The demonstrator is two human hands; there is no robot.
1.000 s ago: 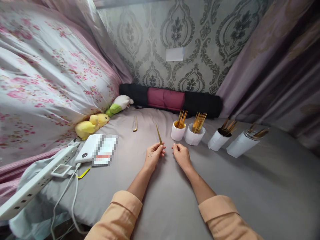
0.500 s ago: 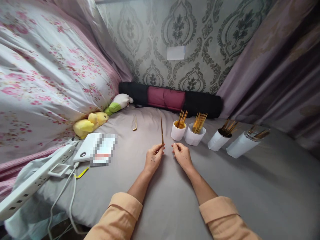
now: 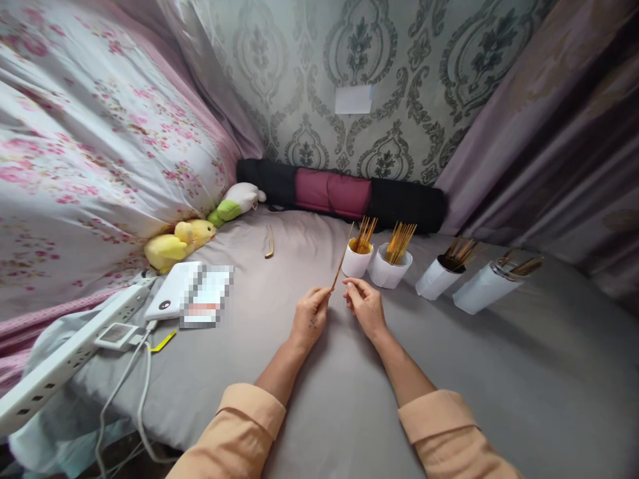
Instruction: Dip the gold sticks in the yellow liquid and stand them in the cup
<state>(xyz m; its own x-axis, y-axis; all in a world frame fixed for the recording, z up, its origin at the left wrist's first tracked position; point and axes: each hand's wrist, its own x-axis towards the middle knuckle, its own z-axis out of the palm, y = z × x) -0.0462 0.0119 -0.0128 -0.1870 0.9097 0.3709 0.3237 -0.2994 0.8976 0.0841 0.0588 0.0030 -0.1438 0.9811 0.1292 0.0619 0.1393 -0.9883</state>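
My left hand [image 3: 310, 314] is closed around the lower end of some thin brown sticks [image 3: 343, 259], which point up and lean to the right. Their exact number cannot be told. Beside it, with a small gap, my right hand [image 3: 365, 305] has its fingers curled and pinched together; whatever may be between them is hidden. Just beyond the hands stands a small white cup [image 3: 356, 266] with a yellow inside, holding similar sticks. A wider white cup [image 3: 390, 276] to its right also holds sticks. The sticks in my left hand pass close in front of the smaller cup.
Two white-wrapped containers of darker sticks, a leaning one [image 3: 438, 283] and a larger one [image 3: 482, 293], are at right. A bent gold-coloured piece [image 3: 270, 253] lies on the grey sheet [image 3: 339, 392]. Left are plush toys [image 3: 174, 247], a white power bank [image 3: 174, 291] and a power strip [image 3: 74, 352].
The sticks in my left hand have tipped from nearly upright to leaning right, toward the small cup, as the hand turned. My right hand stays close by.
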